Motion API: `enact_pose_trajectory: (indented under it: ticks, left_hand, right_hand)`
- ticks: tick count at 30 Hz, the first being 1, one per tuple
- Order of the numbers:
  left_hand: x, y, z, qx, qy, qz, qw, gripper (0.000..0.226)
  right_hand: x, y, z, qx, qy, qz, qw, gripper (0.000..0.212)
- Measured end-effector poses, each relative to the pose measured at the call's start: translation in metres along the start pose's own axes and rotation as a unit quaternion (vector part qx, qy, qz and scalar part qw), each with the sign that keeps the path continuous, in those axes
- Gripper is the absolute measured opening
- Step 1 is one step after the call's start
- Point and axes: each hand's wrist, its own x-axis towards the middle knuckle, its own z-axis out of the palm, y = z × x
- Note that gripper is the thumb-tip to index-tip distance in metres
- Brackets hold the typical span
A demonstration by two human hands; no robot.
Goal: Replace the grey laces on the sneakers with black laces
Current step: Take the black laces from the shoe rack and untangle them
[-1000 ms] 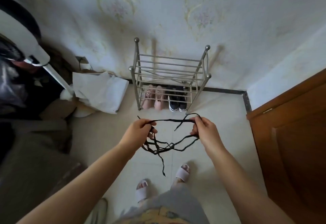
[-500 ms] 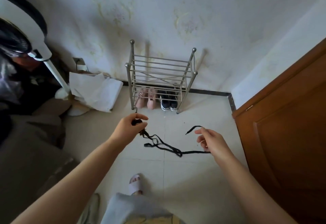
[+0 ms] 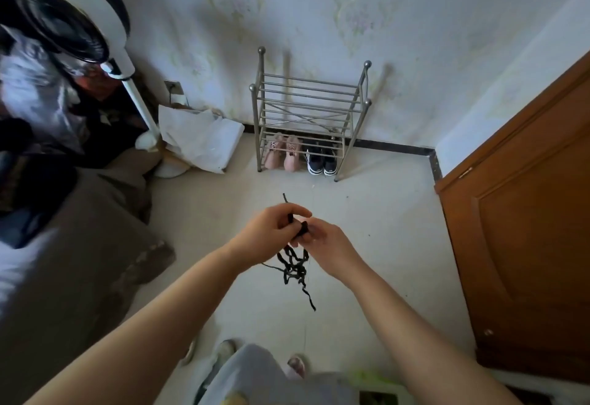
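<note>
I stand over a pale tiled floor, both hands raised in front of me. My left hand point(image 3: 271, 232) and my right hand point(image 3: 322, 240) meet at chest height and both pinch a bunch of black laces point(image 3: 295, 265). One lace end sticks up above my left fingers; tangled loops hang below the hands. A dark pair of sneakers point(image 3: 321, 162) with white soles stands on the floor under a metal shoe rack point(image 3: 306, 107), next to a pink pair of shoes point(image 3: 284, 154). The lace colour on the sneakers is too small to tell.
A white standing fan point(image 3: 76, 18) rises at the left by a white bag point(image 3: 204, 139). A brown covered bed point(image 3: 79, 245) fills the left side. A wooden door point(image 3: 526, 229) stands at the right. My slippered feet point(image 3: 297, 366) show at the bottom.
My hands, spread apart with the laces stretched between them, have come together, and the laces are now bunched between both. The view has shifted as I moved back from the rack.
</note>
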Motion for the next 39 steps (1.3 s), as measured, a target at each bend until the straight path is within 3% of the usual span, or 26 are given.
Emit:
enact_pose_trajectory:
  ticks: [3, 9, 13, 19, 24, 31, 39]
  left_hand:
    - [-0.021, -0.012, -0.017, 0.060, 0.022, -0.001, 0.998, 0.023]
    - [-0.065, -0.058, -0.059, 0.179, 0.028, -0.006, 0.983, 0.025]
    - [-0.098, -0.100, -0.089, 0.236, 0.032, -0.022, 0.971, 0.014]
    - [-0.146, -0.166, -0.148, 0.247, 0.097, -0.021, 0.964, 0.014]
    - [-0.181, -0.206, -0.196, 0.266, 0.060, -0.022, 0.962, 0.011]
    - [-0.185, -0.248, -0.230, 0.323, 0.023, -0.050, 0.945, 0.009]
    - [-0.169, -0.257, -0.229, 0.352, 0.091, -0.059, 0.930, 0.016]
  right_hand:
    - [-0.014, -0.006, 0.012, -0.018, 0.014, -0.016, 1.000, 0.020]
    - [-0.033, -0.007, 0.054, 0.048, 0.035, -0.020, 0.998, 0.018]
    - [-0.034, -0.012, 0.102, 0.094, 0.082, -0.009, 0.992, 0.025]
    - [-0.032, -0.025, 0.197, 0.160, 0.168, 0.051, 0.971, 0.030]
    - [-0.043, -0.040, 0.257, 0.206, 0.224, 0.075, 0.950, 0.029]
    - [-0.066, -0.038, 0.259, 0.213, 0.280, 0.092, 0.931, 0.031]
    - [-0.080, -0.021, 0.254, 0.261, 0.254, 0.116, 0.924, 0.028]
